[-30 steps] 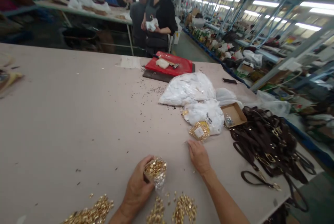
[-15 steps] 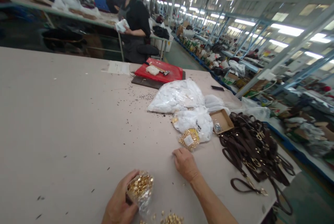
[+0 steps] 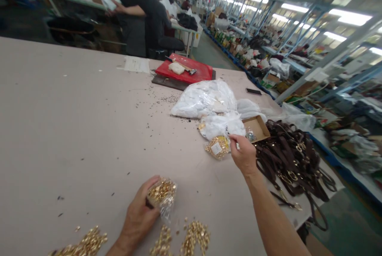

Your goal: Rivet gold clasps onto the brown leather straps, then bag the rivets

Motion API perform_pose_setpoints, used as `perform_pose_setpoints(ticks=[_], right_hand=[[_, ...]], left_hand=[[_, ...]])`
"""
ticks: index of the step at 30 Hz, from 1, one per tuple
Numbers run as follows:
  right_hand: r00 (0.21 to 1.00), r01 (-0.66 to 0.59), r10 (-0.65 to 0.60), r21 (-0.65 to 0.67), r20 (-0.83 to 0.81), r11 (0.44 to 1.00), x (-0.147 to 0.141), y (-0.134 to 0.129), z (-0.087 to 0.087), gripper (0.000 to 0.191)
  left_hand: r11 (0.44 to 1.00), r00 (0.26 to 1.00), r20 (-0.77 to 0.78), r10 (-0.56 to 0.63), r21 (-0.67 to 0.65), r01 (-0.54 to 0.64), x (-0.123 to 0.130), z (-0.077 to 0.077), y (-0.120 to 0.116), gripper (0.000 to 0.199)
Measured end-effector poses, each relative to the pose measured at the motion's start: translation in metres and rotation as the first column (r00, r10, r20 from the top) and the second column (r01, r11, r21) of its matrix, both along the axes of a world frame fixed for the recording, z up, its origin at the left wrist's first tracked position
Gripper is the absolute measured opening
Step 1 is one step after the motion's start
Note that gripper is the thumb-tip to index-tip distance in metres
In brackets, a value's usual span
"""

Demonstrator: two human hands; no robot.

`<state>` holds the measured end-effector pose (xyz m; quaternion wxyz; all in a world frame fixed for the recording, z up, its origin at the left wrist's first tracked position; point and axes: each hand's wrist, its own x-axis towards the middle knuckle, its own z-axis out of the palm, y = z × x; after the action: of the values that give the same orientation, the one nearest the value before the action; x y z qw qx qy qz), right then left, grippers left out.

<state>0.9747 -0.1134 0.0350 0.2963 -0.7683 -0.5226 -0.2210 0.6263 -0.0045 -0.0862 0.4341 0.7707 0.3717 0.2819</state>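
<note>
My left hand (image 3: pixel 139 212) is closed around a clear plastic bag of gold metal pieces (image 3: pixel 162 190), its mouth open and its loose plastic hanging toward the right. Below it on the table lie loose gold pieces in piles (image 3: pixel 195 236), and another pile (image 3: pixel 88 244) is at the lower left. Stretched forward, my right hand (image 3: pixel 244 154) has thumb and fingers pinched together beside the white plastic bag (image 3: pixel 222 125). Whether anything is in that pinch is too small to tell. Just left of those fingers sits a labelled bag of gold pieces (image 3: pixel 219 152).
Dark brown straps with metal clips (image 3: pixel 289 160) are heaped at the right edge, beside a cardboard box (image 3: pixel 258 128). A large white bag (image 3: pixel 205 99), a red pad (image 3: pixel 203 71) with a hammer (image 3: pixel 186 68), and a phone (image 3: pixel 253 91) lie farther back. Another person (image 3: pixel 134 13) stands beyond the table.
My right hand has moved forward and right, from the table to beside the white bag. The left hand keeps its hold on the bag of gold pieces. The view has tilted down, showing more piles.
</note>
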Motion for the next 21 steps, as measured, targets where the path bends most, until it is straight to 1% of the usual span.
perform_pose_setpoints(ticks=[1,3,6,8,10,12,15,18,21], right_hand=[[1.0,-0.015,0.015,0.008,-0.02,1.0,-0.013,-0.012,-0.012,0.017],[0.997,-0.048,0.048,-0.001,-0.066,0.999,-0.041,-0.039,-0.041,0.018],[0.989,-0.078,0.069,-0.067,-0.133,0.995,-0.076,-0.079,-0.085,0.021],[0.985,-0.065,0.046,-0.112,-0.166,0.992,-0.089,-0.098,-0.109,0.025],[0.982,-0.036,0.007,-0.148,-0.19,0.988,-0.095,-0.111,-0.126,0.031],[0.977,-0.009,-0.03,-0.18,-0.213,0.984,-0.098,-0.122,-0.135,0.037],[0.965,0.01,-0.069,-0.227,-0.255,0.974,-0.104,-0.137,-0.14,0.046],[0.955,-0.012,-0.071,-0.277,-0.29,0.961,-0.115,-0.151,-0.14,0.055],[0.956,-0.043,-0.056,-0.326,-0.289,0.944,-0.126,-0.154,-0.138,0.06]], left_hand=[[1.0,0.999,0.036,-0.006,-0.009,0.006,0.001,0.001,-0.001,0.052],[0.999,0.996,0.086,0.022,-0.034,-0.019,0.005,0.005,-0.003,0.045],[0.994,0.992,0.081,0.094,-0.065,-0.089,0.016,0.014,-0.006,0.043],[0.991,0.992,0.065,0.112,-0.076,-0.107,0.031,0.02,-0.006,0.046],[0.991,0.992,0.058,0.11,-0.086,-0.105,0.051,0.027,-0.004,0.049],[0.992,0.994,0.049,0.095,-0.083,-0.091,0.077,0.033,-0.001,0.049],[0.998,0.998,0.041,0.048,-0.044,-0.046,0.124,0.039,0.002,0.044],[1.0,0.998,0.051,-0.019,0.013,0.018,0.168,0.038,0.005,0.039],[0.996,0.996,0.049,-0.071,0.065,0.068,0.198,0.035,0.007,0.032]])
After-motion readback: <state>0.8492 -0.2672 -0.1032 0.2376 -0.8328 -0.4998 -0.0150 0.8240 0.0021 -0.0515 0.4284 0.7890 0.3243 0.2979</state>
